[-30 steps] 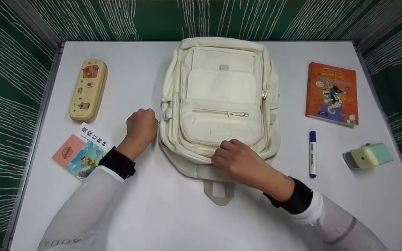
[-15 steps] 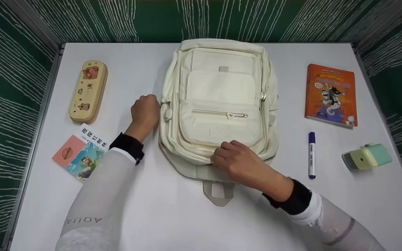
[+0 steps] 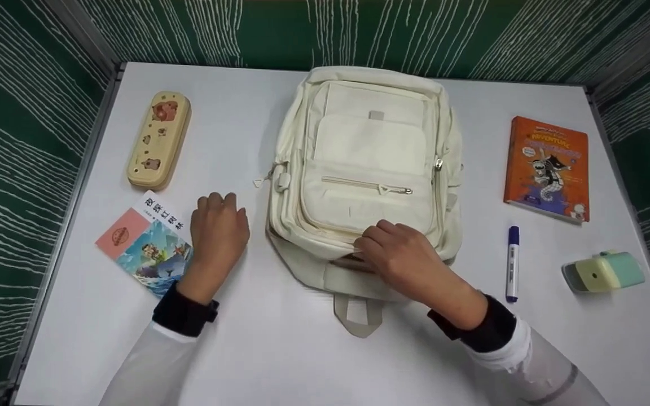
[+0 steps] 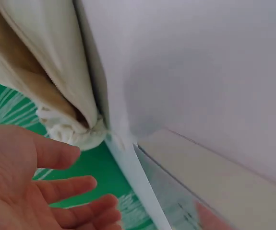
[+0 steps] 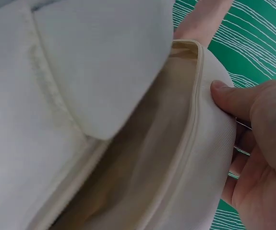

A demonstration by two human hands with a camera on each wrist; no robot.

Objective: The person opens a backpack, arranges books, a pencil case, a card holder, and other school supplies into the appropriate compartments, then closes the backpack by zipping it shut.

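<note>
A cream backpack (image 3: 373, 146) lies on the white table, its grey top loop (image 3: 359, 324) toward the person. My right hand (image 3: 401, 254) pinches the rim of its main compartment, thumb on the outer cloth in the right wrist view. There the unzipped compartment (image 5: 142, 129) gapes and shows a tan lining. My left hand (image 3: 220, 237) holds nothing and is above the table between the backpack and a picture booklet (image 3: 158, 256), partly covering the booklet. Its fingers are spread in the left wrist view. A triangular zipper pull (image 3: 258, 182) sticks out at the backpack's left side.
A yellow pencil case (image 3: 158, 141) lies at the back left. On the right are an orange book (image 3: 548, 169), a purple-capped marker (image 3: 512, 265) and a green-and-yellow pencil sharpener (image 3: 604, 273). Green walls with white lines (image 3: 274, 34) border the table.
My left hand has slid up along the backpack's left side, let go of the zipper pull, then moved back toward the booklet. My right hand keeps its grip, and the rim stands more open.
</note>
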